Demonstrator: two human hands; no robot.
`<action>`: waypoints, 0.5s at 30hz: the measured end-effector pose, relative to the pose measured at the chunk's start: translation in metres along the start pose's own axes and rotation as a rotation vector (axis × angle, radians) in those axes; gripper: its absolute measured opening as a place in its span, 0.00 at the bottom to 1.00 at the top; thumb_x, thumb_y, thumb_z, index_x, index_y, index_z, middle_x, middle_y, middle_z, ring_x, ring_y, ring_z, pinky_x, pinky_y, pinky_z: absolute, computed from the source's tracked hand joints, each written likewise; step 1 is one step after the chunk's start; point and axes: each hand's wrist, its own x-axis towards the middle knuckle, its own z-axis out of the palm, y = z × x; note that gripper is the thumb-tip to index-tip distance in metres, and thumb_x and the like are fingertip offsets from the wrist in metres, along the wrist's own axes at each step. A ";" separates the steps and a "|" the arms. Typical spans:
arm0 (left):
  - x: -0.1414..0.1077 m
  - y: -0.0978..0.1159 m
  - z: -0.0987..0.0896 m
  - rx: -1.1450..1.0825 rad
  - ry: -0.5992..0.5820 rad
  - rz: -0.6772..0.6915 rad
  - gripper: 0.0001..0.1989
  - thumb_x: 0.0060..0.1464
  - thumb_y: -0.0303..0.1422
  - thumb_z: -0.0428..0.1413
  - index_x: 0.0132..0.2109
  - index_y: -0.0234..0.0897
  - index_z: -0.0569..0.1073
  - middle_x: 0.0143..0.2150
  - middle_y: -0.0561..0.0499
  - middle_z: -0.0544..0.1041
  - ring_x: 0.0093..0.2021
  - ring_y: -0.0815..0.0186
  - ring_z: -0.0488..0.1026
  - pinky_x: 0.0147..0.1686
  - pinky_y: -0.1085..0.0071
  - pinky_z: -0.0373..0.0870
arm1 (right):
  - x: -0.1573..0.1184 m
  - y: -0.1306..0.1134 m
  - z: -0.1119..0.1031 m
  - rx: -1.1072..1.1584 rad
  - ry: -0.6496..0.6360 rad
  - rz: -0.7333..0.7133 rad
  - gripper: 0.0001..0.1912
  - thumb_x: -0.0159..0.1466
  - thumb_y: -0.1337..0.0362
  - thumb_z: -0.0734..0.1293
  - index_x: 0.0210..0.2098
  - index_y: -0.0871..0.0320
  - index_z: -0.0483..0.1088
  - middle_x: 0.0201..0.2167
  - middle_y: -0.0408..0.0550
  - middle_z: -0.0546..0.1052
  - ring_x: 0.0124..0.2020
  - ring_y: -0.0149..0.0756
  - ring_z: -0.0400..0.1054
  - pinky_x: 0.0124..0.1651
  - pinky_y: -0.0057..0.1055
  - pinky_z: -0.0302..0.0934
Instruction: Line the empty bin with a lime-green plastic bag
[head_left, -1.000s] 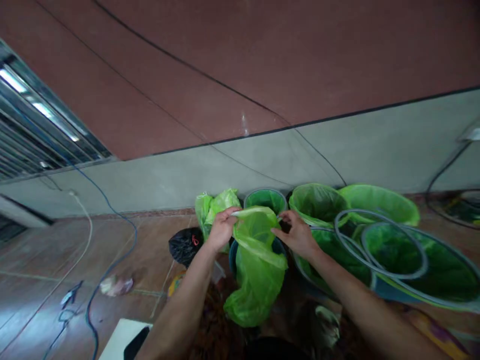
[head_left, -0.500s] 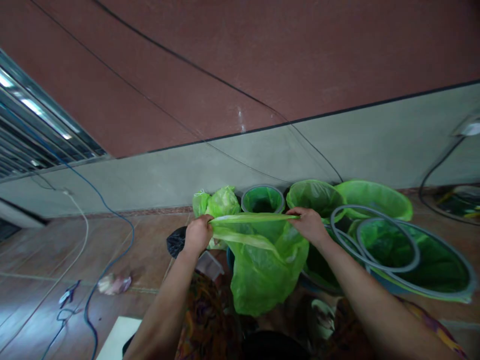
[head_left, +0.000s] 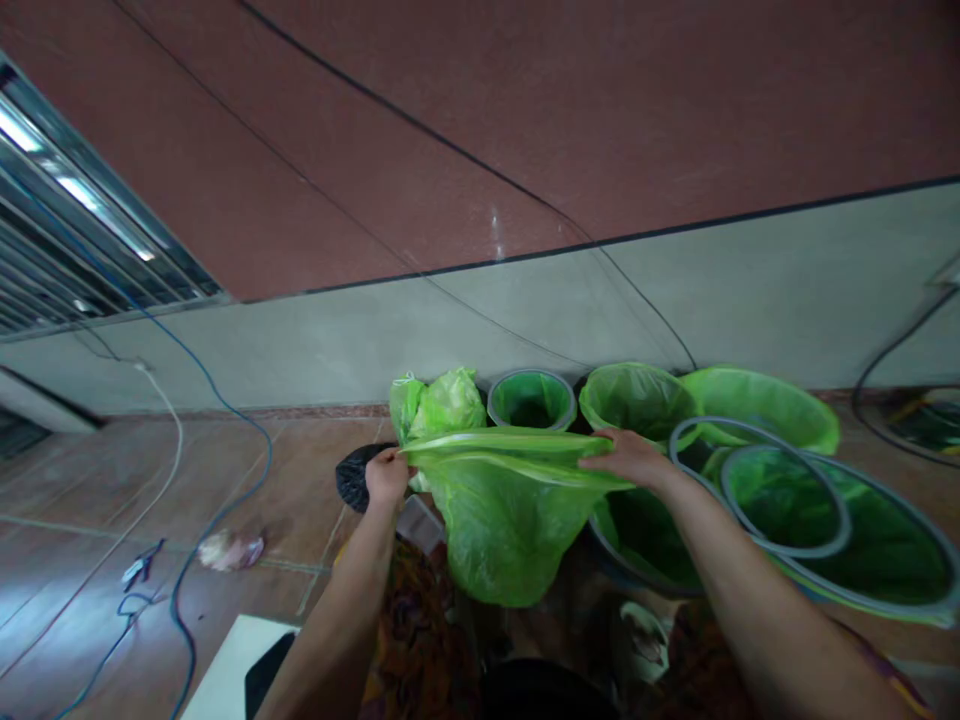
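Note:
A translucent green plastic bag (head_left: 514,535) hangs in front of me, its mouth stretched wide between both hands. My left hand (head_left: 387,478) is closed on one end of the rim. At the other end, my right hand (head_left: 626,458) grips the rim, thumb and fingers on the plastic. Behind the bag stand a small bin (head_left: 532,399) with a grey rim and a green-lined bin (head_left: 637,400). Right of my right hand, a loose grey ring (head_left: 846,510) lies across a large lined bin (head_left: 900,520).
Filled green bags (head_left: 448,405) and a black bag (head_left: 352,478) sit by the wall on the left. A blue cable (head_left: 229,500) crosses the tiled floor, near a pinkish-white bundle (head_left: 231,550). Another lined bin (head_left: 765,405) stands at the wall.
The bag's mouth is pulled wider, with my left hand further left and my right hand further right. The rim now shows folded bands, and the bag's bottom has risen slightly.

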 end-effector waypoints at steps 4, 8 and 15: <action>-0.015 0.016 0.015 -0.271 -0.154 0.030 0.12 0.40 0.32 0.58 0.35 0.31 0.77 0.25 0.54 0.75 0.21 0.72 0.68 0.24 0.76 0.68 | -0.005 0.003 0.003 -0.032 0.054 -0.111 0.50 0.45 0.55 0.77 0.63 0.65 0.61 0.59 0.65 0.68 0.60 0.57 0.63 0.60 0.48 0.59; -0.045 0.042 0.035 -0.240 -0.366 0.152 0.13 0.40 0.31 0.59 0.36 0.33 0.79 0.23 0.56 0.74 0.21 0.74 0.66 0.22 0.79 0.63 | -0.016 -0.018 0.008 0.081 0.149 -0.375 0.41 0.53 0.55 0.73 0.64 0.55 0.60 0.61 0.56 0.67 0.61 0.49 0.61 0.63 0.46 0.56; -0.079 0.064 0.060 -0.129 -0.598 0.263 0.13 0.44 0.28 0.57 0.40 0.34 0.80 0.27 0.53 0.77 0.22 0.74 0.66 0.23 0.78 0.61 | -0.024 -0.050 0.047 -0.072 0.094 -0.515 0.15 0.58 0.67 0.69 0.45 0.60 0.75 0.46 0.54 0.76 0.50 0.45 0.67 0.56 0.39 0.59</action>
